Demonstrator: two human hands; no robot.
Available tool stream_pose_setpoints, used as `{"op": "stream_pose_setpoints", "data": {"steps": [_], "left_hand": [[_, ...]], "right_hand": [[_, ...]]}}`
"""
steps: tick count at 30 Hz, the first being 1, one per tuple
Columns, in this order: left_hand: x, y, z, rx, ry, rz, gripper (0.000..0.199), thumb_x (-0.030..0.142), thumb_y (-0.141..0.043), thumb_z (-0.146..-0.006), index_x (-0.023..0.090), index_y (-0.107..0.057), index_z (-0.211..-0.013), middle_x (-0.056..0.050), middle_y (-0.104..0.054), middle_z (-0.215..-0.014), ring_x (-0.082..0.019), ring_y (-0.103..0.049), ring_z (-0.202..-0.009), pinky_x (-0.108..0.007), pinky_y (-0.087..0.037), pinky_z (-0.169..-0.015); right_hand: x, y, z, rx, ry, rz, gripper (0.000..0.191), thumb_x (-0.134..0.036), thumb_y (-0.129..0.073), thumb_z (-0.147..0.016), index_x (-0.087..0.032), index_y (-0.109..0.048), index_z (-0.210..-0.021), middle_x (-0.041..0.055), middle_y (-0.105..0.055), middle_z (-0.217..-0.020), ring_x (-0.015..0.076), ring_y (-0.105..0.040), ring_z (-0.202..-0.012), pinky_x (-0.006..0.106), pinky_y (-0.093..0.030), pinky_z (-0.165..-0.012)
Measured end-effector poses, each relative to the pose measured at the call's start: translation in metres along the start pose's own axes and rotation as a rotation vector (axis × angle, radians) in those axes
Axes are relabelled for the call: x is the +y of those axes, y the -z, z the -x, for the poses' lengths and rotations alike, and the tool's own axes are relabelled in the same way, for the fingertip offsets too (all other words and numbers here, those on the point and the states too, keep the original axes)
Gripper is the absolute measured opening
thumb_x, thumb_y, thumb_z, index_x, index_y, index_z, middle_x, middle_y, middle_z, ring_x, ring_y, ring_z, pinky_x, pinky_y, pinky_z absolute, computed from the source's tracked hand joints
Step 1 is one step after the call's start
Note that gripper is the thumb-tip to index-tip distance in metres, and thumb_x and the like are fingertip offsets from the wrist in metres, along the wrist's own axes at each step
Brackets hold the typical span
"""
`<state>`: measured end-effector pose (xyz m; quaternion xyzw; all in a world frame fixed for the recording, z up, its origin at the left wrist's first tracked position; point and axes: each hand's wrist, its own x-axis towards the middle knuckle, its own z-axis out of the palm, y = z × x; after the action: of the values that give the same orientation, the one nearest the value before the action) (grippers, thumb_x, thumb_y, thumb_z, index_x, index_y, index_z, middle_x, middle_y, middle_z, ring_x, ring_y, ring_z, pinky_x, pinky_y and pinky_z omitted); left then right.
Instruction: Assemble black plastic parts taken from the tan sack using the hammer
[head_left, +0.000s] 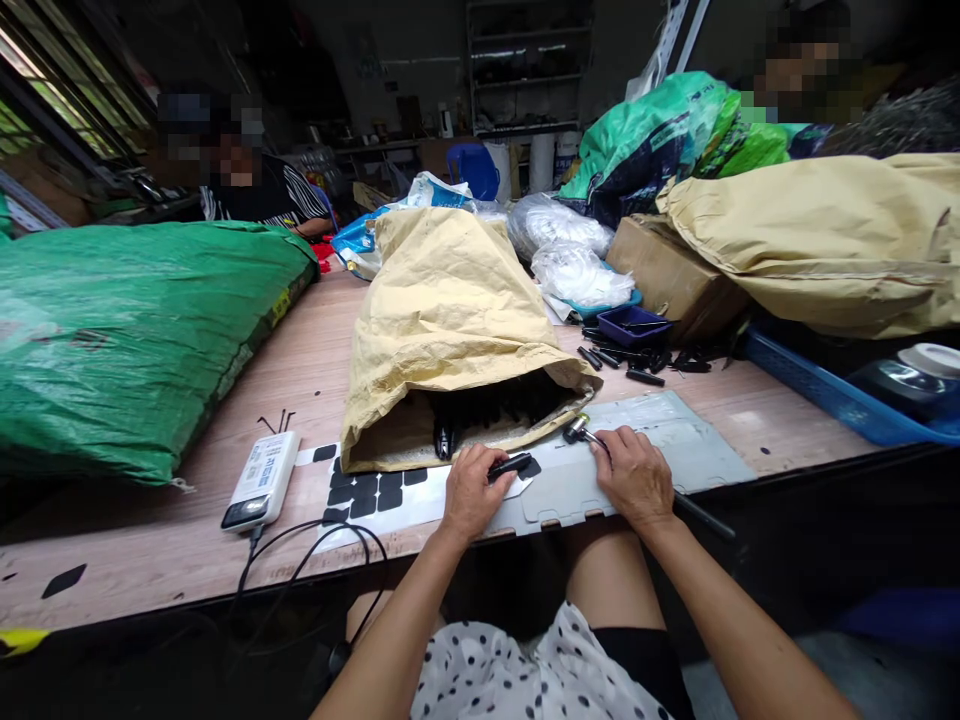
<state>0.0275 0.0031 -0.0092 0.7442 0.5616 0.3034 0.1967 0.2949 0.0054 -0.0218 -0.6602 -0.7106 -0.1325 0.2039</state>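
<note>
My left hand point(474, 492) is closed on a small black tube-shaped piece point(511, 466), held just above the grey board at the table edge. In my right hand point(636, 476) is a hammer point(576, 430); its head points to the left, and its dark handle runs out behind my wrist to the right. Directly ahead, a tan sack point(450, 300) lies with its mouth towards me, dark pieces point(445, 438) showing inside. A white sheet with black rounded stickers point(365, 492) lies left of my left hand, partly under the sack.
A flat grey board point(675, 440) lies under my hands. To the left are a white power bank point(261, 482) with a cable and a large green sack point(135, 340). Loose black pieces point(645, 377), a purple tray point(632, 325) and a blue tray point(817, 385) sit right. Two people are across the table.
</note>
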Motion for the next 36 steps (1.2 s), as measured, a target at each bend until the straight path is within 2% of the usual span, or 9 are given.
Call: {"op": "stream_pose_setpoints", "data": {"steps": [4,7,11,14,17,22,31,33,36], "left_hand": [[-0.003,0.001,0.000,-0.015,0.010,0.040,0.016,0.023,-0.071,-0.083,0.023,-0.069,-0.099,-0.003,-0.067,-0.095,-0.022,-0.058,-0.093,-0.034,-0.044,-0.086],[-0.003,0.000,0.000,-0.013,0.015,0.055,0.017,0.021,-0.073,-0.081,0.024,-0.071,-0.097,-0.002,-0.067,-0.095,-0.022,-0.058,-0.093,-0.034,-0.044,-0.085],[-0.002,0.000,0.000,-0.004,0.036,0.087,0.017,0.020,-0.073,-0.080,0.023,-0.072,-0.097,-0.002,-0.066,-0.093,-0.021,-0.058,-0.092,-0.034,-0.045,-0.085],[-0.003,-0.001,0.001,0.000,0.041,0.097,0.017,0.021,-0.073,-0.081,0.023,-0.073,-0.098,-0.002,-0.066,-0.092,-0.021,-0.057,-0.092,-0.034,-0.044,-0.085],[-0.005,-0.003,0.001,0.000,0.034,0.088,0.018,0.021,-0.074,-0.080,0.023,-0.074,-0.098,-0.002,-0.065,-0.091,-0.021,-0.057,-0.091,-0.034,-0.044,-0.086],[-0.006,-0.005,0.001,0.003,0.046,0.085,0.018,0.019,-0.074,-0.080,0.023,-0.073,-0.097,-0.002,-0.065,-0.092,-0.021,-0.057,-0.093,-0.034,-0.044,-0.086],[-0.004,-0.004,0.001,0.019,0.047,0.108,0.018,0.017,-0.076,-0.079,0.024,-0.073,-0.096,0.000,-0.062,-0.087,-0.020,-0.056,-0.089,-0.032,-0.043,-0.081],[-0.004,-0.004,0.001,0.023,0.046,0.103,0.017,0.017,-0.076,-0.079,0.024,-0.073,-0.094,0.000,-0.063,-0.087,-0.020,-0.056,-0.089,-0.032,-0.043,-0.082],[-0.004,-0.004,0.000,0.021,0.045,0.107,0.016,0.018,-0.076,-0.078,0.023,-0.073,-0.093,-0.001,-0.064,-0.088,-0.020,-0.056,-0.089,-0.033,-0.044,-0.083]], "right_hand": [[-0.007,0.012,0.000,0.049,-0.021,-0.134,0.022,-0.029,-0.047,-0.099,-0.019,-0.065,-0.107,0.0072,-0.063,-0.096,0.0201,-0.056,-0.086,0.031,-0.039,-0.073],[-0.024,0.024,0.004,0.082,-0.014,-0.380,0.025,-0.030,-0.046,-0.101,-0.021,-0.064,-0.115,0.0066,-0.065,-0.101,0.0190,-0.062,-0.091,0.029,-0.046,-0.077],[-0.049,0.032,0.012,-0.013,0.079,-0.611,0.030,-0.029,-0.044,-0.102,-0.024,-0.060,-0.127,0.0062,-0.067,-0.102,0.0192,-0.066,-0.094,0.030,-0.051,-0.083],[-0.060,0.033,0.017,-0.058,0.094,-0.631,0.035,-0.028,-0.042,-0.103,-0.026,-0.057,-0.135,0.0062,-0.067,-0.101,0.0195,-0.066,-0.090,0.031,-0.052,-0.080],[-0.066,0.034,0.021,-0.038,0.102,-0.630,0.038,-0.028,-0.042,-0.103,-0.027,-0.055,-0.139,0.0065,-0.066,-0.100,0.0198,-0.066,-0.089,0.032,-0.053,-0.081],[-0.071,0.032,0.020,-0.096,0.100,-0.585,0.037,-0.029,-0.041,-0.103,-0.026,-0.060,-0.135,0.0060,-0.065,-0.095,0.0193,-0.066,-0.084,0.031,-0.054,-0.078],[-0.090,0.030,0.019,-0.119,0.143,-0.610,0.038,-0.026,-0.041,-0.102,-0.026,-0.059,-0.136,0.0061,-0.065,-0.097,0.0186,-0.066,-0.086,0.029,-0.054,-0.078],[-0.088,0.028,0.019,-0.125,0.136,-0.599,0.037,-0.027,-0.042,-0.102,-0.025,-0.060,-0.134,0.0058,-0.066,-0.097,0.0184,-0.066,-0.086,0.029,-0.053,-0.077],[-0.074,0.027,0.013,-0.048,0.093,-0.577,0.037,-0.029,-0.044,-0.102,-0.025,-0.060,-0.135,0.0061,-0.067,-0.101,0.0184,-0.066,-0.088,0.029,-0.052,-0.078]]}}
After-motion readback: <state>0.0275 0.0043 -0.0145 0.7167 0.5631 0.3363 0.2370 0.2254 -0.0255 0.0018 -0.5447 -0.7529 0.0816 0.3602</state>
